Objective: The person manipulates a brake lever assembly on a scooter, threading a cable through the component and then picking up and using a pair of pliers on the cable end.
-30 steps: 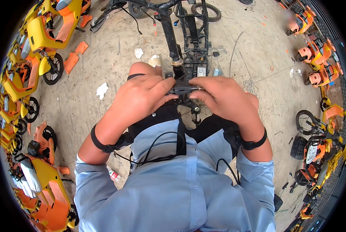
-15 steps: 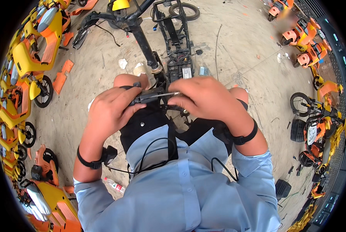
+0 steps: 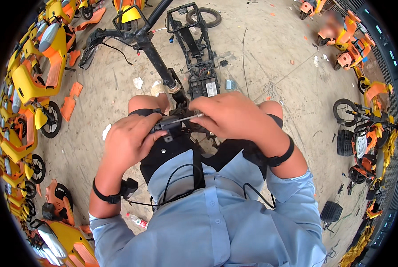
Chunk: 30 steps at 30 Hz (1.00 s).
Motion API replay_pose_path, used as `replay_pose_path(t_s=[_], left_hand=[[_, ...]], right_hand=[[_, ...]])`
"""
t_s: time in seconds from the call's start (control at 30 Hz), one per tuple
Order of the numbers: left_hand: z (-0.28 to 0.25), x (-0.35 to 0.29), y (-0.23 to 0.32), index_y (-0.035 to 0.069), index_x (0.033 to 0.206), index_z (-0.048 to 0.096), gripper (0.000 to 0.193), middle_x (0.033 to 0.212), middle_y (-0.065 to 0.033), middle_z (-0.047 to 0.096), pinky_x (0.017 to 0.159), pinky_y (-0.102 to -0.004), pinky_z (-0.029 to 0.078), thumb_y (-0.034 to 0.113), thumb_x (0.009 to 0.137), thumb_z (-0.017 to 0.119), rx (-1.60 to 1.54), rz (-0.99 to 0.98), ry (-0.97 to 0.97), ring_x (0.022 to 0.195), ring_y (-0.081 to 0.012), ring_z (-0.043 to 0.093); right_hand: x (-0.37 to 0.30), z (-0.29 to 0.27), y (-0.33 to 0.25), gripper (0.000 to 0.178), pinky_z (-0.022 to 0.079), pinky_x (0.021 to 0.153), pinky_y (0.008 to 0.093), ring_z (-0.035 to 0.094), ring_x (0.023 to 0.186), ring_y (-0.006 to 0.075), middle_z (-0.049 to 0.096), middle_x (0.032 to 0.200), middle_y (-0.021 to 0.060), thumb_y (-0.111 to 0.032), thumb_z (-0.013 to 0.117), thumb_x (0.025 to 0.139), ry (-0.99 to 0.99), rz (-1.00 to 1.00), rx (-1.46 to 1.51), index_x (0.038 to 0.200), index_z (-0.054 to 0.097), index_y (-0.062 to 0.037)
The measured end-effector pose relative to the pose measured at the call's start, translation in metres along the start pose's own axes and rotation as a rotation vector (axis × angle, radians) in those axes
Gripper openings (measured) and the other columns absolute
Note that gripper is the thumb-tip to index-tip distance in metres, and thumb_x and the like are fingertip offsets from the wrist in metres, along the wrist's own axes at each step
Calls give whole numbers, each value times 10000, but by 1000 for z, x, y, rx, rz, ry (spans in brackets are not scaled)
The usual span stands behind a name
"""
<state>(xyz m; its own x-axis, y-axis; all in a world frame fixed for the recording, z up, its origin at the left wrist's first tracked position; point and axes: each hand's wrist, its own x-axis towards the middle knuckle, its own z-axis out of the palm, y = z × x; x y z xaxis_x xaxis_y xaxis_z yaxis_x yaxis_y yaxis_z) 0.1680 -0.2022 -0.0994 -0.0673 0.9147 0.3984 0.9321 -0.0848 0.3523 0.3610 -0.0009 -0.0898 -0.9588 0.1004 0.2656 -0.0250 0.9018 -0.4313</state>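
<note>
Over my lap, my left hand [image 3: 130, 135] is closed on a small black part [image 3: 169, 130], its thumb below and fingers above. A grey tab with a hole shows on the part's lower side. My right hand [image 3: 234, 116] pinches the right end of a thin silver metal rod [image 3: 186, 119] between thumb and fingers. The rod slants across the top of the black part; whether its left end goes into the part cannot be told. Just beyond my hands stands a black fork and steering column [image 3: 158, 60] with handlebars.
A bare black vehicle frame [image 3: 192, 49] lies ahead, with a loose tyre [image 3: 210, 18] behind it. Yellow and orange scooters [image 3: 34, 80] line the left side. More scooters [image 3: 363, 147] and a black basket [image 3: 331, 211] are on the right. A plastic bottle [image 3: 137, 220] lies near me.
The black part has turned in my left hand, bringing its tab into sight. The rod now slants more, its right end higher. Both hands keep their grip, and the whole view has shifted slightly.
</note>
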Motion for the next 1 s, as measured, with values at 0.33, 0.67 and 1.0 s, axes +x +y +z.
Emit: replay_pose_path(t_s=[0.33,0.67,1.0], left_hand=[[-4,1,5,38,1055,725,328,769,-130,678,597,-385,510,179,788,855,-92,-86,3,655,-313,652],[0,3,5,61,1071,713,344,809,-122,690,637,-382,531,216,802,861,-145,-40,49,707,-313,674],[0,-8,4,24,1090,698,331,897,-136,719,685,-348,547,138,820,852,-355,-97,124,761,-301,700]], right_hand=[[7,2,-11,300,524,588,429,692,712,335,696,758,110,-303,786,868,112,-43,48,1088,677,-131],[7,14,-11,312,525,589,380,703,693,301,728,816,96,-254,818,854,138,-90,73,1116,718,-115],[7,15,-11,269,520,586,388,697,690,301,715,801,89,-246,793,881,158,-33,272,1100,713,-111]])
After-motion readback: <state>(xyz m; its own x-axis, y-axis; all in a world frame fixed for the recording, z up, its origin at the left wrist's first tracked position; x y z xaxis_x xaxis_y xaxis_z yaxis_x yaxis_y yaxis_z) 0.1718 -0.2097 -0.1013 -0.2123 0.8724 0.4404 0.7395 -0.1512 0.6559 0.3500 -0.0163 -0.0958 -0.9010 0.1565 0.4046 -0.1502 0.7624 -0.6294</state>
